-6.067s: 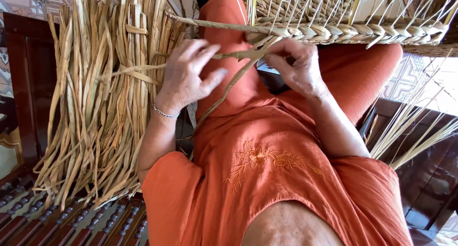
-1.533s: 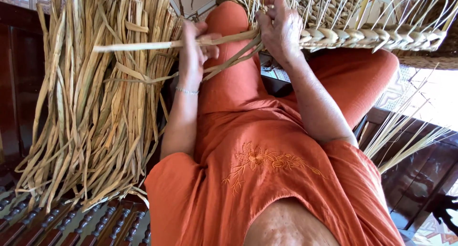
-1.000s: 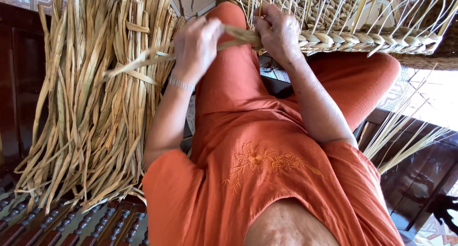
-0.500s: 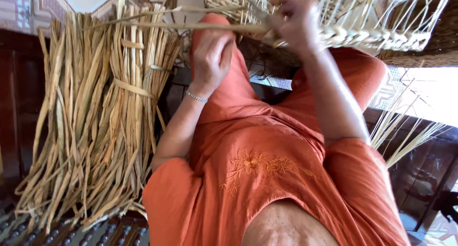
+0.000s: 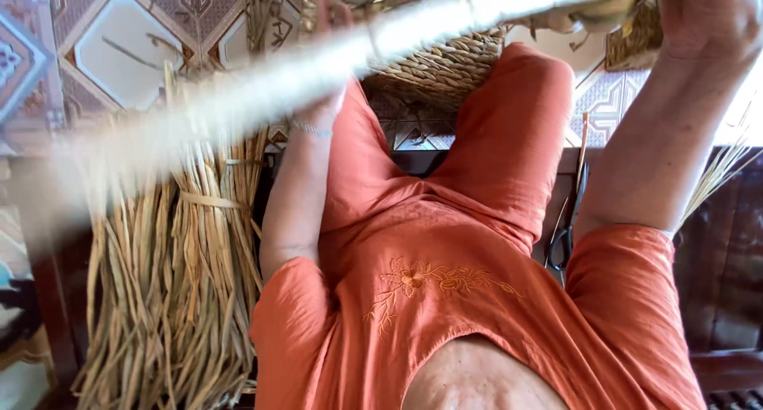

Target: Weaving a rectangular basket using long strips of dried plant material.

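My right hand is raised at the top right, closed on twisted straw at the edge of a woven straw piece. From there a long pale straw strand sweeps blurred down to the left, close to the camera. Beyond it, my left hand is up by my left knee, with a thin bracelet at the wrist. Its fingers reach toward the woven work and are mostly hidden by the strand. I wear an orange dress.
A thick bundle of dry straw stalks leans at my left side. A coiled woven basket part lies between my knees. Black-handled scissors rest on the dark wooden bench by my right thigh. Patterned floor tiles lie beyond.
Both hands have risen toward the top of the view. The long strand has swung across close to the camera and blurs. My view has tipped, showing the floor tiles and scissors.
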